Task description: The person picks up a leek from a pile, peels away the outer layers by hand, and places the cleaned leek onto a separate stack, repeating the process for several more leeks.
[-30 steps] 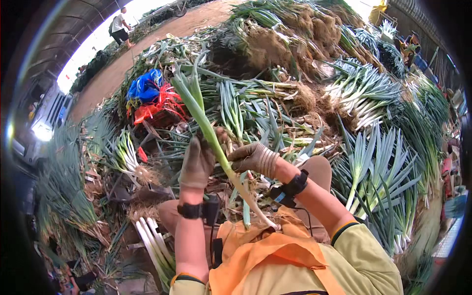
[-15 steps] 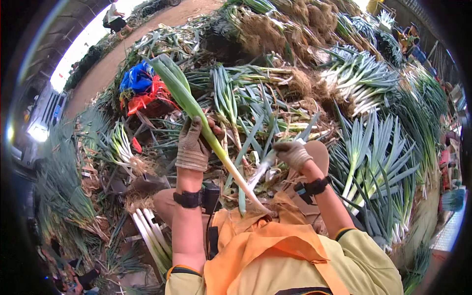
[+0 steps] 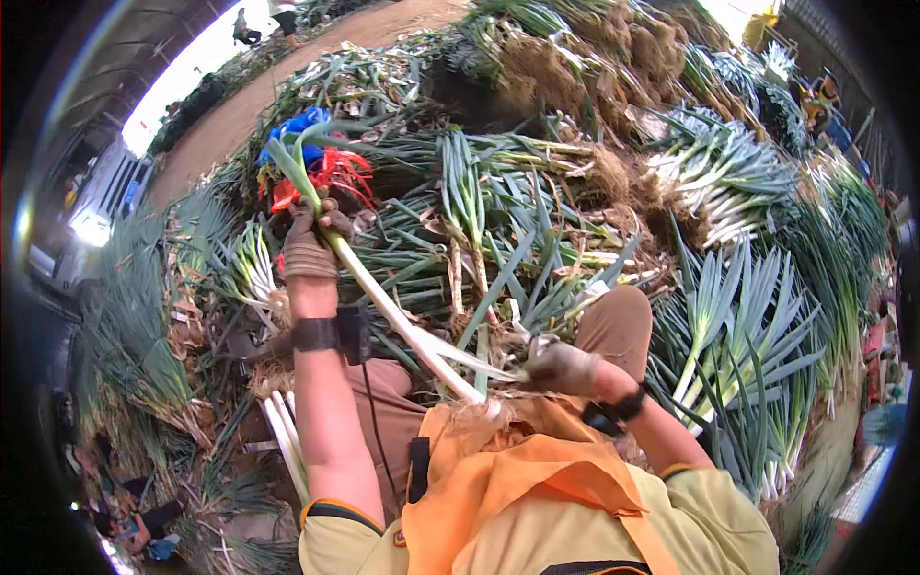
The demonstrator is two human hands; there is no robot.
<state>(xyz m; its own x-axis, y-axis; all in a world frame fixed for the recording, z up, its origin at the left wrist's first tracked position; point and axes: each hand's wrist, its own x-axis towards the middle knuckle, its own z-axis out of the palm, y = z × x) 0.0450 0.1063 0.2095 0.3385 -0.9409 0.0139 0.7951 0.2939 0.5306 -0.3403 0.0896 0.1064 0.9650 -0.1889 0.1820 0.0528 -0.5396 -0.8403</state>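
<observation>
In the head view, my gloved left hand (image 3: 318, 230), left of centre and fairly high in the frame, is closed around the green upper part of a leek (image 3: 393, 314). The leek slants from the upper left down to the lower centre, its white root end just above my orange apron (image 3: 537, 479). My gloved right hand (image 3: 563, 367), right of centre, is blurred, with its fingers closed on the end of a pale strip (image 3: 470, 356) that runs back to the leek's white shaft. My bent right knee (image 3: 615, 331) is just beside that hand.

Near my left hand, behind the leek's leaves, lie blue plastic (image 3: 305, 123) and red plastic strands (image 3: 343, 176). A mound of loose leeks (image 3: 402, 235) spreads across the middle. A leafy bunch (image 3: 733, 331) stands at the right, white-stemmed leeks (image 3: 719, 182) lie at the upper right, and a few white stalks (image 3: 285, 431) lie at the lower left.
</observation>
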